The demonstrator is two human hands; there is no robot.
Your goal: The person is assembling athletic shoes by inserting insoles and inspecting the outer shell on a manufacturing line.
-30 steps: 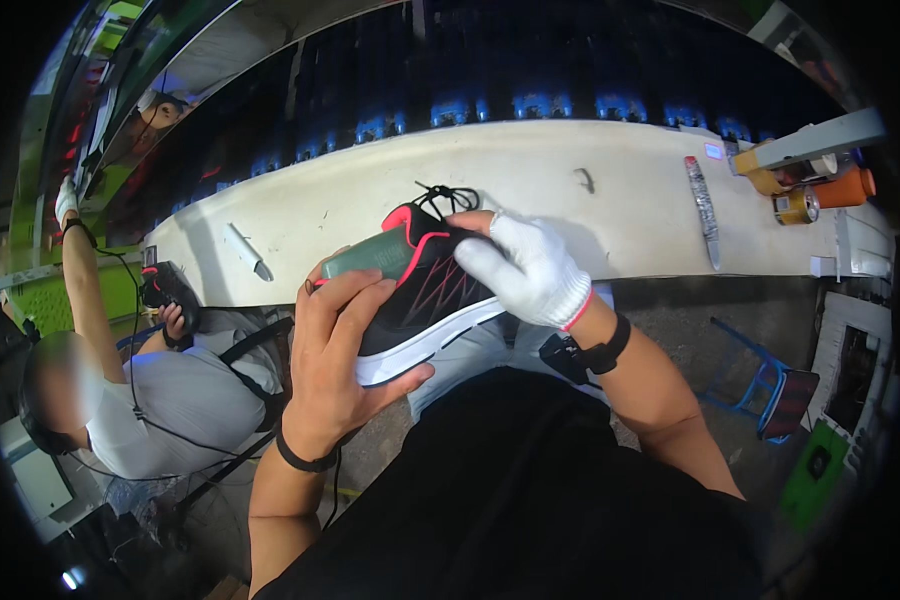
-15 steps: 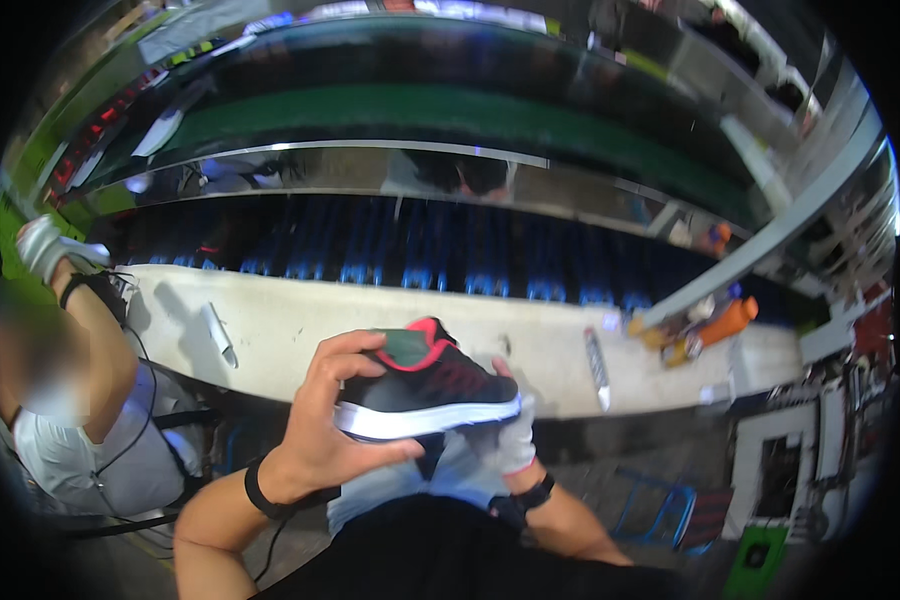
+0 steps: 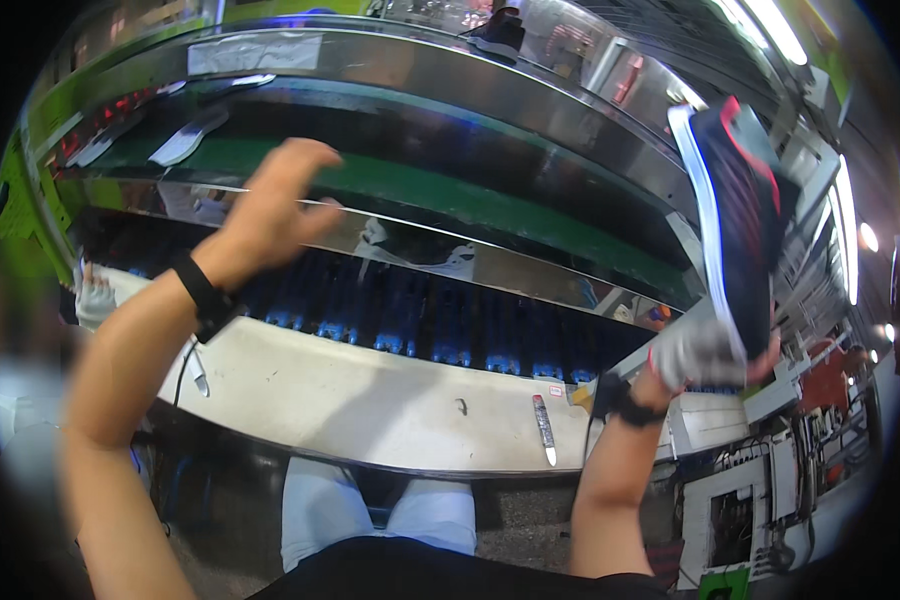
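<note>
My right hand (image 3: 705,355), in a pale glove with bare fingertips, is closed on a black sneaker (image 3: 745,220) with red trim and a white sole. The sneaker is raised at the right, toe end down in my grip and heel end up. My left hand (image 3: 280,205) is bare, with a black band at the wrist. It reaches out above the green conveyor belt (image 3: 450,190), thumb and fingers apart, holding nothing. A slim tool (image 3: 543,430) with a patterned body and a pale tip lies on the white worktop (image 3: 370,410).
Several white insole-shaped pieces (image 3: 185,138) lie on the belt at the far left. A row of blue-tipped dark slats (image 3: 390,320) runs behind the worktop. Another person's gloved hand (image 3: 95,300) is at the left edge. A dark shoe (image 3: 500,38) stands on the upper ledge.
The sneaker has gone from between both hands to high at the right in my right hand. My left hand has let go and moved up and left over the conveyor. The view has tilted upward.
</note>
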